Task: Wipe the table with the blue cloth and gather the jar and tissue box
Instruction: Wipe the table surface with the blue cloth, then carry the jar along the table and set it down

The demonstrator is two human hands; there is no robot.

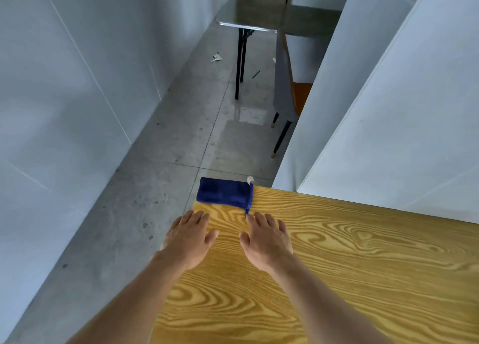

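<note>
**Both hands flat and spread, short of the folded cloth**

Left hand (188, 240) first: I see it palm down with the fingers loosely spread, lying over the near-left edge of the yellow wood-grain table top (337, 266), its outer side hanging past the edge above the floor. It holds nothing. My right hand (267, 241) sits beside it, also palm down and splayed, empty, resting on or just above the wood; I cannot tell whether the palm actually presses the surface. The two hands are apart, with a strip of bare grain between the thumbs.

Just beyond the fingertips lies the dark blue folded cloth (224, 192), a compact rectangle at the far-left corner of the table, part of it overhanging the corner. A thin blue loop or hem end trails from its right side down toward my right index finger, ending very close to it; contact is too fine to judge. A small white tag (250, 179) sticks up at the cloth's far right corner.

No container shows in this view.

Past the table I see grey floor tiles (181, 141), white partition walls on both sides, a green-topped folding table (248, 14) on black legs, and a grey chair with an orange seat (287, 94).
</note>
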